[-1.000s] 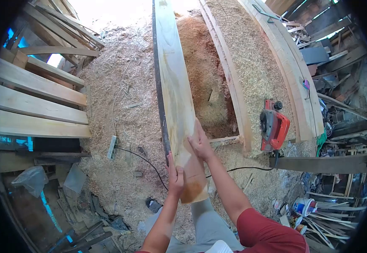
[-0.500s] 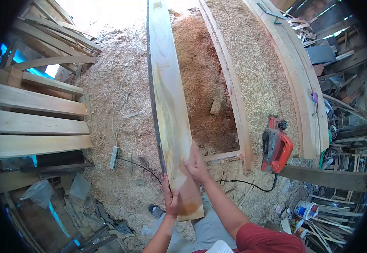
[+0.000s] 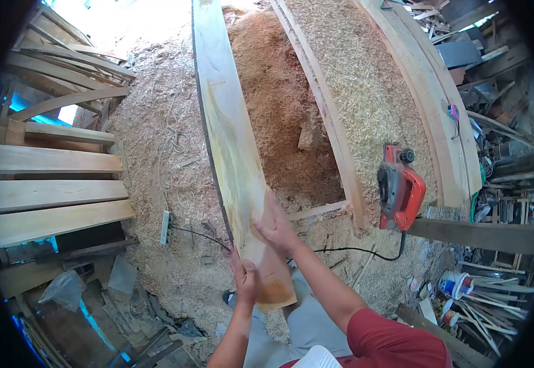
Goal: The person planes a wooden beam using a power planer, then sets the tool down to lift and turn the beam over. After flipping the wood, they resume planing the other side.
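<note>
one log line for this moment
left hand: grips plank edge | right hand: flat on plank face | red planer: idle on shavings

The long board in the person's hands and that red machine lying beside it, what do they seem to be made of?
The long board looks like pale, freshly planed wood: smooth and bare, with grain streaks, a yellowish stain, and a browner patch at the near end. Its left edge is dark, perhaps bark or rough-sawn. The red machine appears to have a glossy red plastic housing with black parts; whether there is metal beneath cannot be told.
</note>
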The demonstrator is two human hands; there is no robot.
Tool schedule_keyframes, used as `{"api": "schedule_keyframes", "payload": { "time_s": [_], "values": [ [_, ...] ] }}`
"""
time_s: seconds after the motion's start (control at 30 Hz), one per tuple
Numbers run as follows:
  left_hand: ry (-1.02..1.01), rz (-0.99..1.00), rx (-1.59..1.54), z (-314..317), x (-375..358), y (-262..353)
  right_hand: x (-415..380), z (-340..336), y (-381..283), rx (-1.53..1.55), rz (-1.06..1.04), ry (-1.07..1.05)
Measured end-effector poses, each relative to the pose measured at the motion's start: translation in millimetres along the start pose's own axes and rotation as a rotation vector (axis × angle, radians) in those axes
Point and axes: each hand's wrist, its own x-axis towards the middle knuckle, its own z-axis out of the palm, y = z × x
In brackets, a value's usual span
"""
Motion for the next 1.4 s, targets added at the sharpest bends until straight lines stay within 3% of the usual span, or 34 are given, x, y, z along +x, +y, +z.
{"api": "schedule_keyframes", "payload": {
  "time_s": [0.13,0.2,0.53,0.73,1.13,1.4],
  "values": [
    [-0.019,0.048,-0.121,15.2,-11.5,23.6,-13.8,-5.6,8.9,0.072,-0.042,-0.018],
    [-0.023,0.134,0.229,21.3,-23.9,36.5,-25.1,-7.4,12.1,0.069,-0.042,-0.029],
    [-0.043,0.120,0.177,6.3,-52.2,42.3,-57.2,7.4,6.1,0.083,-0.024,-0.022],
    [-0.015,0.087,0.343,0.4,-44.3,53.4,-41.4,8.4,-4.0,0.086,0.028,-0.040],
    [-0.036,0.179,0.217,-17.6,4.6,61.1,5.9,21.5,-14.0,0.035,-0.019,0.006],
    [-0.033,0.103,0.173,-15.1,4.7,63.7,6.6,19.1,-18.3,0.086,0.058,-0.028]
  ]
}}
